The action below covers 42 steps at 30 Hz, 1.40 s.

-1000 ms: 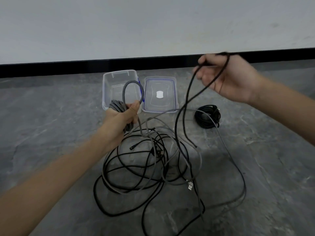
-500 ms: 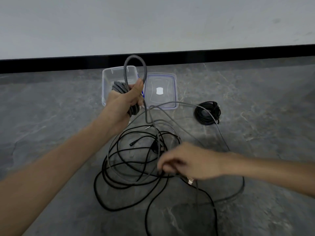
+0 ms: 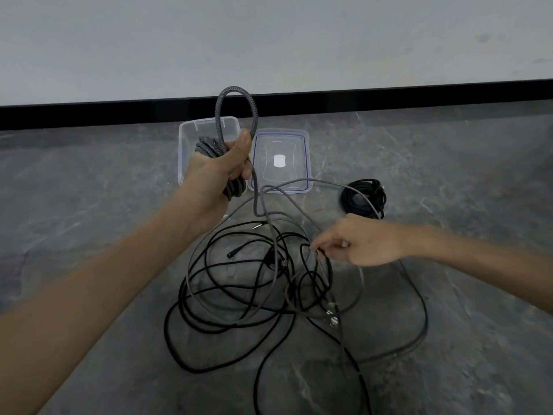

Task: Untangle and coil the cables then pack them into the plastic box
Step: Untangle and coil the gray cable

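Grey braided cable point(image 3: 236, 94), black cables point(image 3: 209, 283), clear plastic box point(image 3: 209, 122), lid point(image 3: 279, 161) seemingly blue-edged, grey veined floor point(image 3: 89, 190).

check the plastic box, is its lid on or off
Off. The plastic box stands open, and its lid lies flat on the floor right beside it.

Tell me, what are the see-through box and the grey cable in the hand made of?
The box looks like clear, smooth plastic: you can see right through its glossy walls. The grey cable gripped by the left hand seems wrapped in woven fabric: its matte skin shows a fine braided pattern. What is inside it cannot be seen.
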Tool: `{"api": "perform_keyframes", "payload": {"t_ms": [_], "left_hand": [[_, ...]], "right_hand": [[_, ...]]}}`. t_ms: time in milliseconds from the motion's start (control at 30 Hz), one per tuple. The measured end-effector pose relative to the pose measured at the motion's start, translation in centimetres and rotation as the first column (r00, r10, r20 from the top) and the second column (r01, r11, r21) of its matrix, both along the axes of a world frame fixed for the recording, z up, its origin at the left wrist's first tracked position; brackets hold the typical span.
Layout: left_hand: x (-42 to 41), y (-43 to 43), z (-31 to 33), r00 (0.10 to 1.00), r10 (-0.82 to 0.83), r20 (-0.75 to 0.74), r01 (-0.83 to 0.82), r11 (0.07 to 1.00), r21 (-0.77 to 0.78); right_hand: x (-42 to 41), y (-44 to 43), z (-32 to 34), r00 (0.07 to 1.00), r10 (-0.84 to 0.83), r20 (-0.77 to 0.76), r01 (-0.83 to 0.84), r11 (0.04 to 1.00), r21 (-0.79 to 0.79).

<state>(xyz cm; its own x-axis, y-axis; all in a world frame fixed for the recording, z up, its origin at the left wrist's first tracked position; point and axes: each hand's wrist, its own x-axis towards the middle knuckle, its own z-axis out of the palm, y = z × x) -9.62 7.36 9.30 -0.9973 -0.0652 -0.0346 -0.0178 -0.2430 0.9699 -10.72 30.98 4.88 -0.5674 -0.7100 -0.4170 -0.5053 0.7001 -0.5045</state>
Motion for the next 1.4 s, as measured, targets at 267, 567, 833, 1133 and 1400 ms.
{"api": "perform_keyframes", "payload": {"t_ms": [267,567,833,1133,1400], "left_hand": [[0.0,0.7,1.1,1.000,-0.009,0.001,0.009,0.994,0.112],[0.1,1.0,1.1,0.999,-0.033,-0.014,0.034,0.998,0.058],[0.0,0.9,0.6,0.999,-0.038,0.002,0.037,0.996,0.083],[0.7,1.6,0.3,0.989,-0.109,0.100,0.100,0.992,0.083],[1.2,1.9,0.2,0.985,-0.108,0.131,0.102,0.993,0.053]], "right_hand": [[2.6,-2.0,-2.6,0.888,0.359,-0.288,-0.265,0.911,0.317],[5.2,-2.9,-2.1,0.896,0.442,0.042,-0.387,0.731,0.562],[2.1,-4.6,5.4,0.861,0.034,-0.508,-0.046,0.999,-0.011],[-1.7,-7.0,4.0,0.950,-0.267,0.161,0.312,0.809,-0.498],[-1.0,-7.1,4.0,0.940,-0.333,0.080,0.325,0.796,-0.510]]}}
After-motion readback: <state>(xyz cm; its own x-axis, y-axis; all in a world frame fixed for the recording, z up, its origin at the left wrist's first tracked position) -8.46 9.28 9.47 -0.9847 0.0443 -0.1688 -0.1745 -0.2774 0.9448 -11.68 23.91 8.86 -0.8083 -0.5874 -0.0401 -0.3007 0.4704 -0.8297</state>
